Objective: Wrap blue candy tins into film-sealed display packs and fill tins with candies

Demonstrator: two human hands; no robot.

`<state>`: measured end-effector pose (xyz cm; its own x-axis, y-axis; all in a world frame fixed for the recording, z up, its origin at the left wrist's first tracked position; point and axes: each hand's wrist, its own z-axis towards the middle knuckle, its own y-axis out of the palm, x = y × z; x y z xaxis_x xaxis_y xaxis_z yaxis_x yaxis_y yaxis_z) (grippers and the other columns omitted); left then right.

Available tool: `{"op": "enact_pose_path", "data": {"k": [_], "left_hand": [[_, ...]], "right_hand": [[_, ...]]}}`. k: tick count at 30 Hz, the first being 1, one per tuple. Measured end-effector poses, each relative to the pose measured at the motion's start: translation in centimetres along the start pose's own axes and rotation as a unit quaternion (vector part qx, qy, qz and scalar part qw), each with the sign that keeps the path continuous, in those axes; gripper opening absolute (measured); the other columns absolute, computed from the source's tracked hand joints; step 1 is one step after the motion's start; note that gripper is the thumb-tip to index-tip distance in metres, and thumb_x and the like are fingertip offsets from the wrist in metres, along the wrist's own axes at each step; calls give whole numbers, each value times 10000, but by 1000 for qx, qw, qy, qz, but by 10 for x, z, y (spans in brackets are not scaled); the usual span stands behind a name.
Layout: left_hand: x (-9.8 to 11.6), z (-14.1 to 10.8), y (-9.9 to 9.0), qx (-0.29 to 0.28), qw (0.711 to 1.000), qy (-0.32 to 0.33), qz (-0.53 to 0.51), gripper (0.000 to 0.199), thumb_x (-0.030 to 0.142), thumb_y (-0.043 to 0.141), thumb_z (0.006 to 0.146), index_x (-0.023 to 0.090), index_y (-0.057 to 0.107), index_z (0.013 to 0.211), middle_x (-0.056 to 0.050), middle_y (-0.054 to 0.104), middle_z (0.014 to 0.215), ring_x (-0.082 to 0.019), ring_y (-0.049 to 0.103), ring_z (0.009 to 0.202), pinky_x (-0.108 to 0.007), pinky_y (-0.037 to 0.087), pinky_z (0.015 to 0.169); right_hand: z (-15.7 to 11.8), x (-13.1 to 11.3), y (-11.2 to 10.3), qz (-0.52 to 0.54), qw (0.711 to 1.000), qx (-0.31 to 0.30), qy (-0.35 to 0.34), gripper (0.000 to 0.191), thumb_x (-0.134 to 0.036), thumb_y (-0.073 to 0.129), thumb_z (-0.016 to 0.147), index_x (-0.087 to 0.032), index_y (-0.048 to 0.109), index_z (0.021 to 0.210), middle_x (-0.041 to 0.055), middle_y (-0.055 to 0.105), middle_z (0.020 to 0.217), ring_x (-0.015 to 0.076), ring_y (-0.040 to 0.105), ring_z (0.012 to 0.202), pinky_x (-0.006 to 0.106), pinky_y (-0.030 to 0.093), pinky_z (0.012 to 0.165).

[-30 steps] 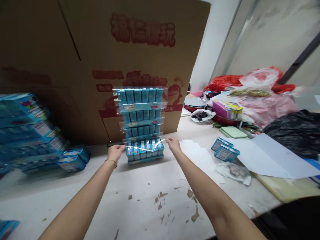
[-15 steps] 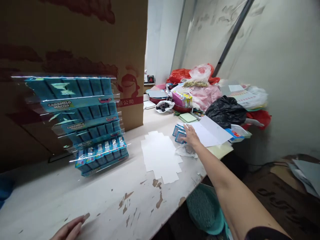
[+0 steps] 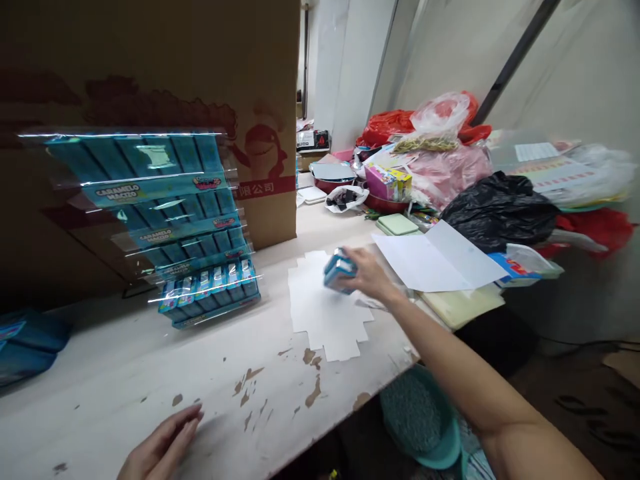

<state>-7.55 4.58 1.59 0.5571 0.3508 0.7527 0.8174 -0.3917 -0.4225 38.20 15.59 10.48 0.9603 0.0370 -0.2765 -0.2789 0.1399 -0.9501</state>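
Note:
My right hand point(image 3: 367, 275) grips small blue boxes point(image 3: 339, 269) and holds them just above a flat white die-cut card point(image 3: 325, 320) on the table. How many boxes it holds is blurred. My left hand point(image 3: 163, 445) rests on the worn white table point(image 3: 125, 393) near its front edge, fingers loosely apart, holding nothing. A tall stack of blue candy packs in clear plastic trays point(image 3: 165, 220) leans against a big brown carton point(image 3: 150, 73) at the left.
White paper sheets point(image 3: 440, 257) and a yellowish pad point(image 3: 463, 303) lie at the right. Behind them are a black bag point(image 3: 497, 210), red and pink bags point(image 3: 435, 143), and a coloured box point(image 3: 387, 181). Blue packs point(image 3: 27, 337) sit far left. A teal bin point(image 3: 420, 420) stands below the table edge.
My right hand left the stack, reached to the blue boxes on the right, picked them up and carried them left over the white card. My left hand dropped to the table front.

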Motion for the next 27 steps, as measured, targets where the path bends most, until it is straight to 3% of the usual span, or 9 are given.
{"op": "enact_pose_path", "data": {"k": [6, 8, 10, 13, 15, 18, 20, 24, 27], "left_hand": [[43, 10, 25, 154, 966, 196, 62, 984, 490, 654, 604, 288, 77, 1376, -86, 196, 1434, -306, 280, 1263, -473, 351, 975], [45, 19, 23, 142, 967, 206, 44, 1092, 467, 689, 571, 283, -25, 1376, -99, 119, 1453, -313, 219, 1290, -473, 335, 982], [47, 26, 18, 83, 979, 186, 0, 1122, 438, 703, 564, 270, -56, 1374, -119, 168, 1436, -306, 290, 1261, -436, 367, 964], [49, 26, 13, 24, 987, 155, -23, 1011, 418, 682, 593, 220, 71, 1374, -133, 350, 1336, -284, 441, 1153, -398, 385, 950], [51, 24, 12, 21, 986, 162, -13, 919, 411, 654, 620, 196, 147, 1356, -130, 398, 1290, -281, 455, 1133, -410, 356, 971], [50, 26, 13, 29, 980, 195, -10, 875, 397, 646, 619, 188, 189, 1335, -123, 389, 1284, -280, 445, 1133, -422, 332, 983], [49, 34, 10, 35, 978, 206, -12, 876, 397, 655, 603, 187, 207, 1327, -118, 386, 1285, -273, 453, 1122, -407, 348, 971], [40, 57, -8, 60, 974, 218, 9, 851, 412, 652, 606, 189, 245, 1319, -107, 393, 1296, -267, 438, 1140, -383, 347, 973], [28, 65, -26, 83, 975, 199, 45, 873, 446, 629, 637, 170, 204, 1348, -127, 389, 1311, -291, 424, 1155, -409, 338, 973]], "right_hand": [[-54, -180, 66, 75, 975, -80, -191, 805, -541, 632, 593, -232, 367, 1287, 78, 522, 1134, 251, 466, 964, 339, 417, 775], [-57, -219, 90, 64, 971, -103, -206, 799, -531, 642, 572, -260, 375, 1274, 35, 533, 1148, 236, 488, 953, 327, 424, 757], [-58, -232, 99, 82, 960, -129, -233, 822, -474, 679, 555, -278, 357, 1286, 3, 501, 1223, 223, 489, 1015, 303, 423, 782], [-65, -193, 85, 148, 942, -156, -259, 906, -378, 715, 579, -237, 259, 1349, 11, 361, 1370, 181, 385, 1195, 253, 354, 935], [-76, -138, 66, 130, 956, -179, -193, 890, -361, 737, 571, -214, 305, 1335, 31, 321, 1393, 186, 307, 1258, 282, 279, 1022], [-96, -53, 47, 56, 967, -224, -104, 858, -352, 776, 510, -201, 421, 1277, 103, 372, 1355, 302, 281, 1265, 434, 261, 1028], [-110, -18, 47, 26, 964, -252, -85, 778, -399, 741, 564, -204, 448, 1259, 107, 366, 1359, 301, 293, 1260, 424, 259, 1030], [-126, -12, 53, -24, 966, -234, -107, 448, -347, 609, 731, -228, 534, 1157, 87, 475, 1278, 256, 430, 1170, 363, 365, 942], [-124, -31, 43, -72, 975, -193, -85, 231, -266, 439, 845, -202, 615, 980, 93, 646, 970, 216, 589, 911, 323, 434, 797]]}}
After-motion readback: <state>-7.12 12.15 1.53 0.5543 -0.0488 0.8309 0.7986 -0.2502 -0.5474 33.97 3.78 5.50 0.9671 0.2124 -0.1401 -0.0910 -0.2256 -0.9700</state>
